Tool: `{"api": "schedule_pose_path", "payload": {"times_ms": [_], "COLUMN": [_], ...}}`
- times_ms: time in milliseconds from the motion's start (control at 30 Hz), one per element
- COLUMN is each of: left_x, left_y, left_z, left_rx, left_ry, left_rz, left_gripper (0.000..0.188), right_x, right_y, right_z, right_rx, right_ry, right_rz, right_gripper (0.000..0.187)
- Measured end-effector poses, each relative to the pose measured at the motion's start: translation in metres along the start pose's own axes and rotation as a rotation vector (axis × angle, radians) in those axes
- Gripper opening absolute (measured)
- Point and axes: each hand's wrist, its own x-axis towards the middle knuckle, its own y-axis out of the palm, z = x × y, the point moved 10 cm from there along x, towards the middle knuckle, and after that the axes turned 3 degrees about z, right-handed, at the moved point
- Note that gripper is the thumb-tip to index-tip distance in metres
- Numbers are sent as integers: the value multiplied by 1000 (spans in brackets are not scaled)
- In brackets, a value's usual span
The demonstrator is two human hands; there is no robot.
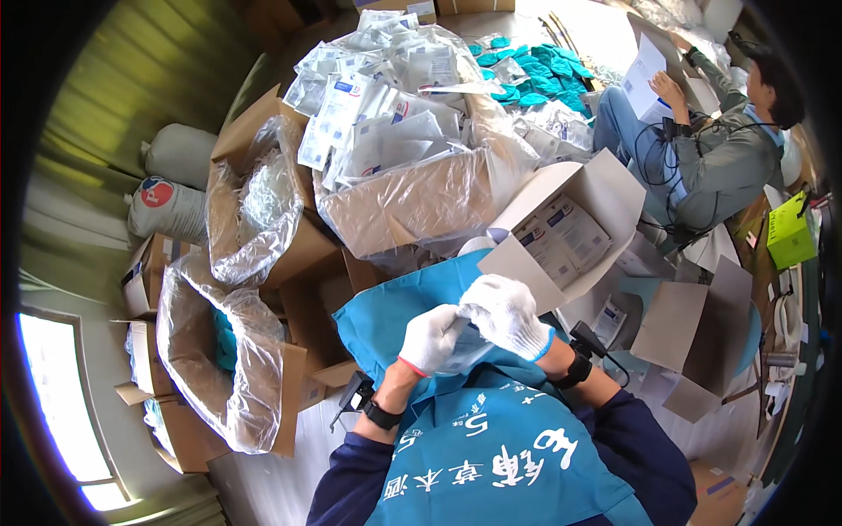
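White knit gloves cover both my hands, which meet above the teal apron (491, 447) on my lap. My left hand (428, 338) is closed on the edge of a transparent plastic packet (467, 352). Beside it, my right hand (510, 317) pinches the packet's upper end, its fingers curled over and partly hiding it. The packet's contents are hard to make out. Just beyond my right hand stands an open carton (618, 206), white inside, with flat printed packets (563, 238) lying in it.
A big plastic-lined box (412, 197) heaped with flat packets (386, 114) stands ahead. Plastic-lined cartons (281, 386) crowd the left. Teal bundles (548, 74) lie farther back. Another person (719, 162) sits at right, holding a white carton. An open carton (684, 333) stands nearer right.
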Motion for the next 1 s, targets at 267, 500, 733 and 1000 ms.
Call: {"api": "schedule_pose_path", "payload": {"times_ms": [267, 500, 733, 1000], "left_x": [15, -23, -61, -73], "left_y": [-16, -25, -122, -138], "left_z": [-39, -112, -65, -18], "left_rx": [603, 606, 267, 3], "left_ry": [240, 604, 134, -75], "left_rz": [-131, -129, -853, -931], "left_gripper": [8, 19, 11, 13], "right_x": [-3, -34, -46, -29], "right_y": [55, 149, 167, 118], "right_z": [-80, -135, -123, -37], "right_rx": [404, 1110, 1766, 1090], "right_ry": [663, 1098, 823, 594], "right_rz": [23, -133, -50, 360], "right_gripper": [23, 17, 35, 41]}}
